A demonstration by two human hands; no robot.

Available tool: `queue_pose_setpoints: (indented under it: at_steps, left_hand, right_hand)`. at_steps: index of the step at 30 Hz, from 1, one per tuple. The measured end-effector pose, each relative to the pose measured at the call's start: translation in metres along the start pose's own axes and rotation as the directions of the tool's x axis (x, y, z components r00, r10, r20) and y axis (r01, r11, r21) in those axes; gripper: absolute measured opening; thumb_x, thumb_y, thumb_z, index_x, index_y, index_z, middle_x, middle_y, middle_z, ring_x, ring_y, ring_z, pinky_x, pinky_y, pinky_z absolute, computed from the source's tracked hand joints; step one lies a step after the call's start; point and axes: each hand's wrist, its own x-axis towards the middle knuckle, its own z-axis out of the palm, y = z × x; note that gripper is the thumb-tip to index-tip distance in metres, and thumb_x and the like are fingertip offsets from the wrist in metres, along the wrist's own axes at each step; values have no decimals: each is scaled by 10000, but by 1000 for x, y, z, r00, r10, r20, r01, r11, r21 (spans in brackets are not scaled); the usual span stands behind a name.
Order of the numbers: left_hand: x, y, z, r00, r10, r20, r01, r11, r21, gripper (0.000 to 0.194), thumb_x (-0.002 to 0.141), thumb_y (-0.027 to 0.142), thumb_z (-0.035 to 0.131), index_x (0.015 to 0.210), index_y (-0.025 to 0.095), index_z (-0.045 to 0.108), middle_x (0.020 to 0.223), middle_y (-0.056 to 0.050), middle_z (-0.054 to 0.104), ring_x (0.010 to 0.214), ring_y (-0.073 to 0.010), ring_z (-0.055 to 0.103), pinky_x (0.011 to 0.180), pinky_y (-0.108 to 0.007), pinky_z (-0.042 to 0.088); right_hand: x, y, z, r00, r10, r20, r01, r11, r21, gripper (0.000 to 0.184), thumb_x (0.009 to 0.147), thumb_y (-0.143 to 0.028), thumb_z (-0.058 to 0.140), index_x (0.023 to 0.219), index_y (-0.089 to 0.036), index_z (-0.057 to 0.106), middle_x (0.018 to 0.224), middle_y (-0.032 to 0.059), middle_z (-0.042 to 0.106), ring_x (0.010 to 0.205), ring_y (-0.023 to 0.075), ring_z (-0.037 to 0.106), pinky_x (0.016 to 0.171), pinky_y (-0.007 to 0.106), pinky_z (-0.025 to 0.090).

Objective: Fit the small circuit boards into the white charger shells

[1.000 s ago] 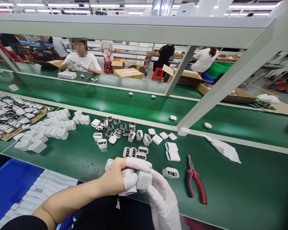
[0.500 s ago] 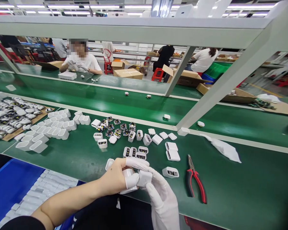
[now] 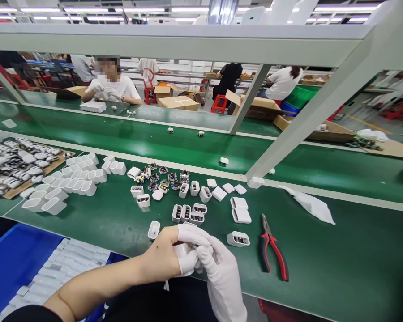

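My left hand point(image 3: 164, 252), with white covers on its fingers, is closed round a white plastic charger housing point(image 3: 181, 250) at the table's front edge. My right hand point(image 3: 223, 273), in a white glove, meets it fingertip to fingertip. Its thumb and fingers pinch a small white plastic cover point(image 3: 199, 267), mostly hidden by the fingers. An open white housing point(image 3: 153, 230) stands just left of my hands. Beyond them several housings with circuit boards inside point(image 3: 197, 218) stand upright. Another filled housing point(image 3: 238, 239) lies to the right, near red-and-black pliers point(image 3: 272, 250).
Loose circuit boards point(image 3: 164, 185) and rows of empty housings point(image 3: 70, 179) cover the left bench. A slanted metal post point(image 3: 298, 120) rises at right, beside a white cloth-like piece point(image 3: 310, 205). Behind runs a green conveyor point(image 3: 137, 134); a co-worker point(image 3: 112, 87) sits across it.
My right fingers have closed further over the white cover, which showed plainly before. My hands have shifted slightly. Small white parts on the conveyor have moved left.
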Motion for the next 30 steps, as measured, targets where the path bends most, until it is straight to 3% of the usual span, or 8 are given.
queue_pose_setpoints:
  at_steps: [4, 9, 18, 21, 24, 27, 30]
  left_hand:
    - [-1, -4, -1, 997, -82, -4, 82, 996, -47, 186, 759, 135, 648, 896, 168, 769, 1059, -96, 735, 978, -221, 686, 902, -318, 550]
    - [1, -10, -6, 985, -169, 15, 170, 983, -68, 229, 711, 133, 647, 893, 171, 779, 1113, -94, 722, 1057, -246, 663, 939, -339, 530]
    - [7, -17, -9, 949, -315, 19, 311, 926, -211, 274, 667, 165, 649, 901, 165, 792, 1207, -114, 685, 1141, -294, 623, 971, -370, 500]
    - [8, -17, -6, 939, -343, 3, 332, 907, -258, 279, 647, 158, 645, 882, 157, 796, 1182, -123, 696, 1123, -303, 631, 980, -388, 496]
    - [7, -17, -6, 932, -363, 1, 351, 901, -257, 287, 637, 144, 645, 881, 161, 795, 1189, -117, 695, 1127, -299, 626, 983, -383, 492]
    - [7, -19, -5, 917, -398, -23, 375, 881, -289, 259, 645, 159, 652, 862, 165, 793, 1186, -110, 697, 1120, -292, 629, 959, -365, 502]
    - [8, -21, -5, 904, -425, -43, 388, 861, -329, 230, 645, 165, 651, 827, 168, 791, 1175, -96, 702, 1113, -274, 633, 929, -326, 509]
  right_hand:
    - [0, 7, -3, 991, 126, 45, -129, 988, 80, 398, 721, -535, 766, 799, -156, 675, 537, -33, 503, 487, 101, 425, 459, 226, 382]
    - [-1, 4, -5, 987, 116, 114, -125, 989, 74, 359, 811, -519, 685, 813, -160, 685, 564, -33, 462, 520, 101, 396, 473, 223, 356]
    - [-2, 1, -5, 975, 147, 168, -171, 975, 144, 398, 855, -469, 660, 1112, -166, 678, 659, -11, 551, 577, 110, 457, 574, 239, 451]
    - [-1, -3, -6, 975, 129, 182, -137, 990, 34, 443, 830, -445, 700, 1187, -189, 641, 880, 45, 663, 668, 135, 532, 696, 280, 494]
    - [0, -8, -8, 954, 152, 260, -148, 988, -35, 446, 864, -424, 668, 1253, -218, 594, 1014, 57, 665, 734, 147, 567, 795, 308, 493]
    - [-2, -10, -8, 932, 175, 317, -176, 984, -26, 456, 864, -415, 668, 1271, -240, 561, 1005, 42, 649, 756, 150, 572, 742, 290, 499]
    - [-3, -8, -8, 954, 163, 253, -154, 987, -55, 443, 845, -417, 690, 1227, -229, 565, 957, 32, 643, 726, 139, 563, 673, 266, 494]
